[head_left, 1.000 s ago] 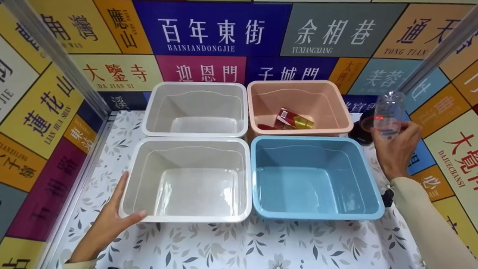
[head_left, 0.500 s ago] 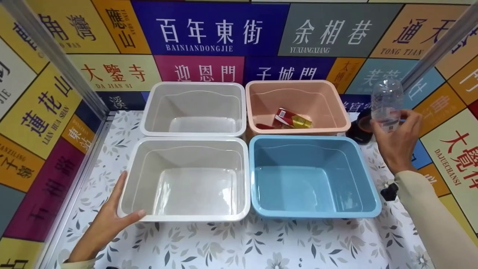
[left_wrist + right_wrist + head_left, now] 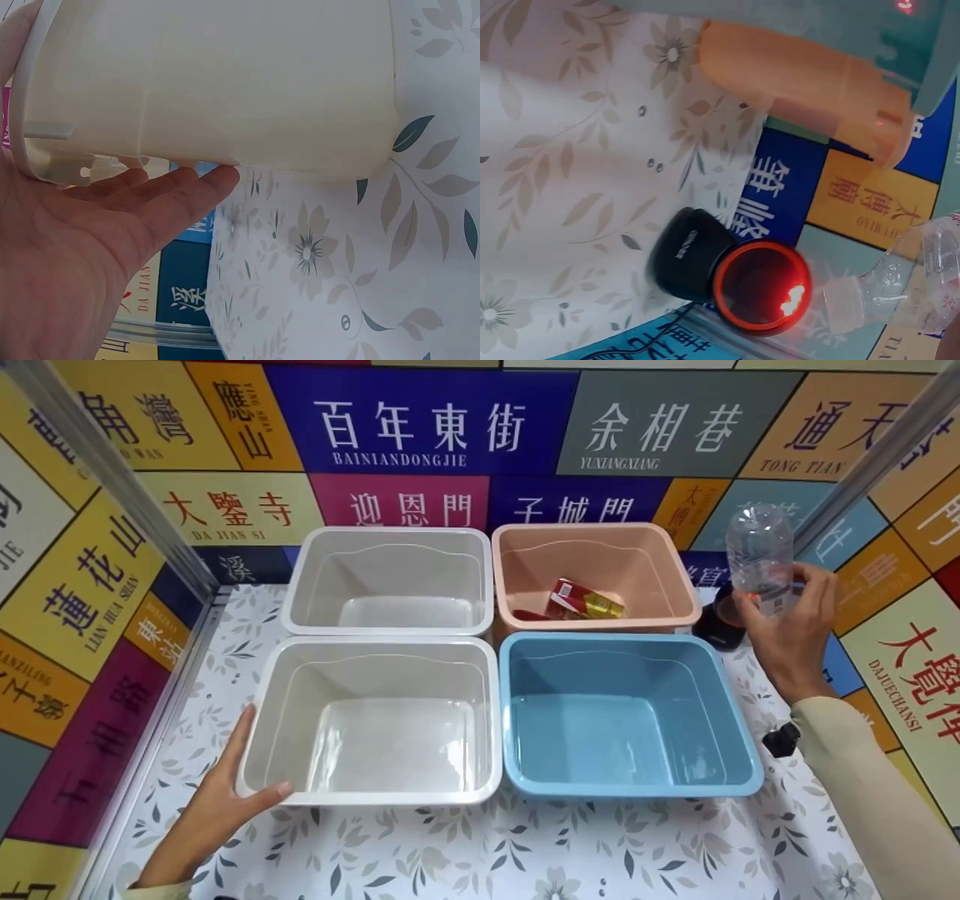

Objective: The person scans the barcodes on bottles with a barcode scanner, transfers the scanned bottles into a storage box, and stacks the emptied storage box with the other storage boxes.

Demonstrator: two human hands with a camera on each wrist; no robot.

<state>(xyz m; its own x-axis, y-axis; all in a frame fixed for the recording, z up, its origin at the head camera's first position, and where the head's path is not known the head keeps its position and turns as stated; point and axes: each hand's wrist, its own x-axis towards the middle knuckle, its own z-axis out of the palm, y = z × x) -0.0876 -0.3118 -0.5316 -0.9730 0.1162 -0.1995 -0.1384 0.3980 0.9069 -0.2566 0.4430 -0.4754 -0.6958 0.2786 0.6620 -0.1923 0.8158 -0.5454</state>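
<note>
My right hand (image 3: pixel 799 634) holds a clear plastic bottle (image 3: pixel 760 544) between thumb and fingers, above the right side of the table. In the right wrist view the bottle's pale cap (image 3: pixel 845 304) points at a black scanner (image 3: pixel 694 255) with a red-lit round window, a short gap apart. The left hand (image 3: pixel 214 802) rests on the front left corner of a white bin (image 3: pixel 375 797). Its thumb lies at the rim, and its straight fingers (image 3: pixel 169 202) touch the bin's outer wall.
Behind stand a light grey bin (image 3: pixel 390 534) and a peach bin (image 3: pixel 592 624) with a red-and-yellow box (image 3: pixel 585 598) in it. A blue bin (image 3: pixel 637 789) stands front right. Sign-covered walls enclose the flowered tablecloth (image 3: pixel 450 855).
My right hand has raised the bottle and carried it slightly left, near the scanner. The left hand stays at the white bin.
</note>
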